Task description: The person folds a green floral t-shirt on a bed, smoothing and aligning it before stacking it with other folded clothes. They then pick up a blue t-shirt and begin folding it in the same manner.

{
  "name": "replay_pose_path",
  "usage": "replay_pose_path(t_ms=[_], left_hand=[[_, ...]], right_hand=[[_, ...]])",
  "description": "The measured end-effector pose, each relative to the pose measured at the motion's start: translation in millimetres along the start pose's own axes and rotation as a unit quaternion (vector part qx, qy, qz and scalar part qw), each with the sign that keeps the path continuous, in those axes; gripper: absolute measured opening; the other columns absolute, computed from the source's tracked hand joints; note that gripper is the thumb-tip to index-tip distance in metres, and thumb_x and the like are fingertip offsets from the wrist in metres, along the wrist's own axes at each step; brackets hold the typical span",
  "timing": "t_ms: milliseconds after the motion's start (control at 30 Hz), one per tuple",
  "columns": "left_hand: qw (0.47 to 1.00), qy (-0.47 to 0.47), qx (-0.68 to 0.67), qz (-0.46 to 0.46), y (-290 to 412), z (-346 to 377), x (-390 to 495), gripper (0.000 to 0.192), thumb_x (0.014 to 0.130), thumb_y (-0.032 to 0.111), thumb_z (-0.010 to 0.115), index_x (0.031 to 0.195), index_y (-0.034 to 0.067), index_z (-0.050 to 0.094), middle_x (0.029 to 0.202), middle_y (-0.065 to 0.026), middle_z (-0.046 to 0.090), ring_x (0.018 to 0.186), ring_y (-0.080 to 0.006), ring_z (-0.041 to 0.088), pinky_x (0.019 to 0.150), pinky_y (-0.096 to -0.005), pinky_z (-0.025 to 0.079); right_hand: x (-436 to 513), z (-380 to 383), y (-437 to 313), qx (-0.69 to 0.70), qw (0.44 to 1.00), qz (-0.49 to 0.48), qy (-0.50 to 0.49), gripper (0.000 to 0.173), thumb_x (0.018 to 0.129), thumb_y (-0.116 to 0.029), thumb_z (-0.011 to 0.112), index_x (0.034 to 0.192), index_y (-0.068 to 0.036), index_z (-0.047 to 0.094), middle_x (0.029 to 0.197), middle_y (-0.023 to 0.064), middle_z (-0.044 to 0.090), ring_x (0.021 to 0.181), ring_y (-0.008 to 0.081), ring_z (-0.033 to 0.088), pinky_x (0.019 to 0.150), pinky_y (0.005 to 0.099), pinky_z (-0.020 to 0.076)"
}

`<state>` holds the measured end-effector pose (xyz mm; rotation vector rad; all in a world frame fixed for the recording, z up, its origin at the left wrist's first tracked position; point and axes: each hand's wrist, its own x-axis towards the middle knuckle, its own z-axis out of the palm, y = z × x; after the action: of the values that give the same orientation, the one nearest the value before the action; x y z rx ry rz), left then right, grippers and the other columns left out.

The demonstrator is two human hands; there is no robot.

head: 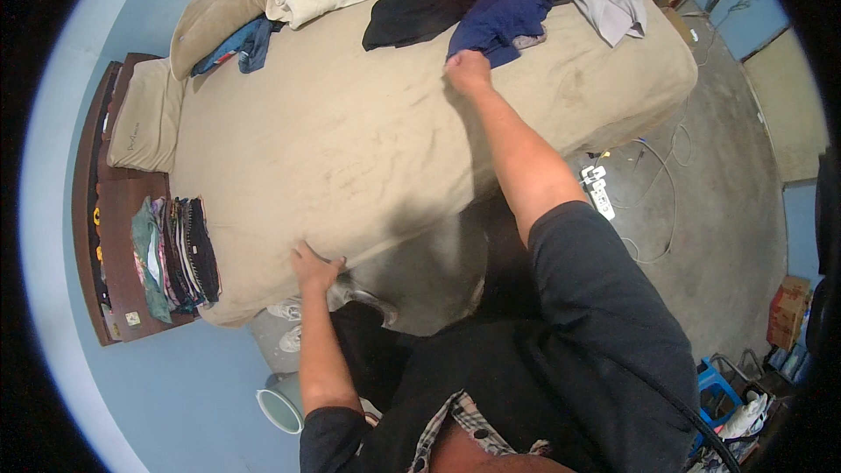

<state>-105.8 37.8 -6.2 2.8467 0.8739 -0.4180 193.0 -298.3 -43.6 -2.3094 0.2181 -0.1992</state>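
Observation:
My right hand (468, 72) grips the near edge of a navy blue garment (494, 18), part of a heap of dark clothes (427, 10) on the far side of the bed. My left hand (316, 267) rests with its fingers spread on the near edge of the beige bed sheet (315, 138), holding nothing. A light grey cloth (612, 8) lies right of the heap. A blue garment (246, 49) is partly under a tan pillow (223, 16) at the upper left. Folded clothes (181, 253) stand in a row by the wooden headboard (118, 223).
A folded beige pillow (148, 121) lies against the headboard. White power strips (597, 192) and loose cables lie on the concrete floor to the right. Below the bed's near left corner are shoes (289, 340) and a pale green bucket (281, 407). A blue plastic stool (715, 394) stands at lower right.

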Motion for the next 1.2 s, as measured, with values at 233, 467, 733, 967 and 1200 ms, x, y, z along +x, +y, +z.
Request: replay_pose_path(t_ms=[233, 467, 733, 967, 1200], left_hand=[[0.999, -0.041, -0.007, 0.024, -10.7, -2.1, 13.4, 0.106, 0.062, 0.043, 0.081, 0.139, -0.005, 0.026, 0.143, -0.0324, 0.026, 0.134, -0.0427, 0.027, 0.111, -0.0423, 0.027], [0.996, -0.03, -0.06, 0.051, -3.8, -4.9, 18.7, 0.086, 0.066, 0.04, 0.078, 0.13, -0.006, 0.044, 0.134, -0.0277, 0.043, 0.128, -0.0375, 0.04, 0.107, -0.0401, 0.034], [0.832, -0.147, -0.532, 0.053, 44.7, 31.4, -19.8, 0.041, 0.09, 0.035, 0.056, 0.111, 0.0, 0.058, 0.101, -0.0091, 0.064, 0.086, -0.0191, 0.062, 0.075, -0.0309, 0.05], [0.661, -0.324, -0.664, 0.133, 53.2, 37.5, -37.1, 0.029, 0.095, 0.027, 0.052, 0.111, 0.004, 0.056, 0.098, -0.0073, 0.064, 0.079, -0.0167, 0.065, 0.068, -0.028, 0.054], [0.757, -0.2, -0.611, 0.118, 57.8, 47.1, -36.2, 0.029, 0.095, 0.024, 0.052, 0.111, 0.001, 0.058, 0.102, -0.0089, 0.065, 0.079, -0.0154, 0.062, 0.068, -0.0286, 0.05]], right_hand=[[-72.9, 16.8, -73.1, 0.072, 0.968, -0.133, -0.199, 0.016, 0.073, -0.019, 0.066, 0.078, -0.004, 0.064, 0.076, 0.0134, 0.066, 0.069, 0.0265, 0.064, 0.067, 0.0363, 0.0514], [-192.0, 17.9, -94.7, 0.297, 0.813, -0.029, -0.5, 0.009, 0.073, -0.008, 0.067, 0.078, -0.004, 0.059, 0.067, 0.0059, 0.06, 0.051, 0.0139, 0.056, 0.046, 0.0297, 0.0457], [-258.4, 37.3, -77.7, 0.394, 0.79, 0.082, -0.462, 0.005, 0.081, -0.003, 0.06, 0.086, -0.002, 0.061, 0.067, 0.0055, 0.06, 0.052, 0.0118, 0.056, 0.043, 0.0267, 0.0451], [-256.6, 2.5, -59.2, 0.393, 0.737, 0.112, -0.538, 0.019, 0.083, -0.004, 0.06, 0.101, -0.002, 0.057, 0.078, 0.0075, 0.063, 0.062, 0.0139, 0.061, 0.049, 0.0253, 0.0484], [-264.9, -14.0, -39.8, 0.419, 0.725, 0.132, -0.531, 0.049, 0.084, -0.012, 0.063, 0.128, -0.003, 0.044, 0.096, 0.0094, 0.064, 0.079, 0.0178, 0.067, 0.062, 0.0256, 0.0537]])
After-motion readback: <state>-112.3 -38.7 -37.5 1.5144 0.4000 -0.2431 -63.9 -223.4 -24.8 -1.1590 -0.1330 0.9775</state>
